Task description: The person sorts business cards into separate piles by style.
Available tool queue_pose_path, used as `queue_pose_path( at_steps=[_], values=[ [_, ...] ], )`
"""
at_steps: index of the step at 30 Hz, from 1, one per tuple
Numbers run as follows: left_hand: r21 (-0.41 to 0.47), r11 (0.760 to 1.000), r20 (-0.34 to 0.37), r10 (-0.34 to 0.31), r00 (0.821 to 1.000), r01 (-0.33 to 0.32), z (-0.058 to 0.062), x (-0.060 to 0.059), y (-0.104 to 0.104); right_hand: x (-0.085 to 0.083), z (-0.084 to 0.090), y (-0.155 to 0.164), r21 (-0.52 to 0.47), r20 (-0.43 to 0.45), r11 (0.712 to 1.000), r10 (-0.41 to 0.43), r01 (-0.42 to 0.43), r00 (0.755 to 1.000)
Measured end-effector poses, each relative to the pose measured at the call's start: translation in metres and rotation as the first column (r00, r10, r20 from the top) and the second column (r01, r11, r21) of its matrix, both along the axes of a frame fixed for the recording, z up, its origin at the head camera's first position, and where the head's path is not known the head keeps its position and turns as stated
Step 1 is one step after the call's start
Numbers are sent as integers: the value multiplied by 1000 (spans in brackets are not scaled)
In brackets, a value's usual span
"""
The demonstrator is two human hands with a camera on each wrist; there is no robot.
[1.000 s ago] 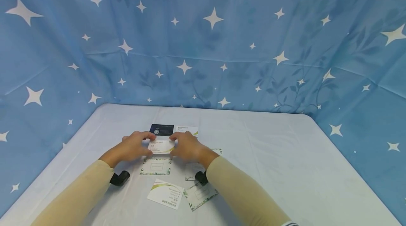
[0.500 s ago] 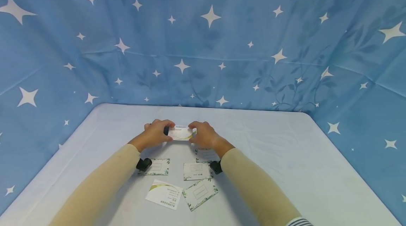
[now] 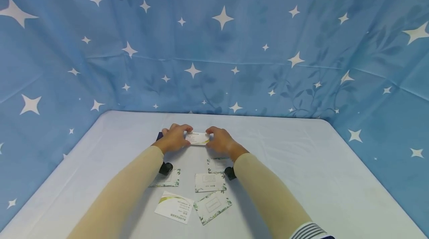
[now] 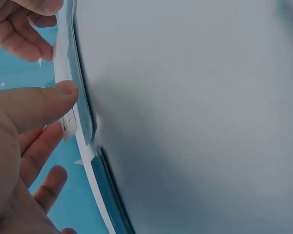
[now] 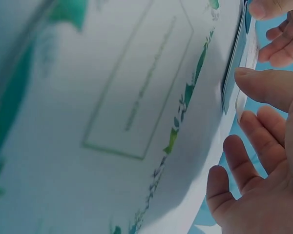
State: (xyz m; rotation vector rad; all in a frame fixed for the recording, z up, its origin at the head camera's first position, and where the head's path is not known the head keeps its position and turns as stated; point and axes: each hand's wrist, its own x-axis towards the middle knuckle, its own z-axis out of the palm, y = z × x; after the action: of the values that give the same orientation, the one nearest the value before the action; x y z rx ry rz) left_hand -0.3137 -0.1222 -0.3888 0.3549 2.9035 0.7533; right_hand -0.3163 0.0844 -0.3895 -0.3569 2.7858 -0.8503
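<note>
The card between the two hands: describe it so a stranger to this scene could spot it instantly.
Start at the white table in front of the blue star-patterned cloth. Toward its far side, the left hand and right hand pinch one white card by its short ends. It has a gold-green curve at one corner, and it is the only card being held; the others lie loose nearer the person.

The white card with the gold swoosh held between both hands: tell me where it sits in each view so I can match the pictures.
Head: white card at centre, far part of the table, pinched between left hand and right hand.
Left wrist: seen edge-on at upper left, under the left thumb.
Right wrist: seen edge-on at upper right, above the right thumb.
Shared landmark: the opposite hand's fingertips gripping the card's other end.
</note>
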Motion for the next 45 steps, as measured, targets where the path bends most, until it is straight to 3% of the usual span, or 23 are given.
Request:
queue_pose_path(
  at_steps=[17, 26, 45],
  values=[
    [-41, 999, 53, -3, 999, 5, -3, -6, 2, -9, -6, -1, 26, 28, 1000, 3, -4, 1000],
    [-105, 994, 83, 7, 997, 2, 5, -5, 5, -9, -5, 1, 65, 39, 998, -5, 3, 999],
    [-147, 989, 77, -3, 997, 14, 7, -3, 3, -3, -5, 2, 87, 42, 996, 21, -24, 999]
  ],
)
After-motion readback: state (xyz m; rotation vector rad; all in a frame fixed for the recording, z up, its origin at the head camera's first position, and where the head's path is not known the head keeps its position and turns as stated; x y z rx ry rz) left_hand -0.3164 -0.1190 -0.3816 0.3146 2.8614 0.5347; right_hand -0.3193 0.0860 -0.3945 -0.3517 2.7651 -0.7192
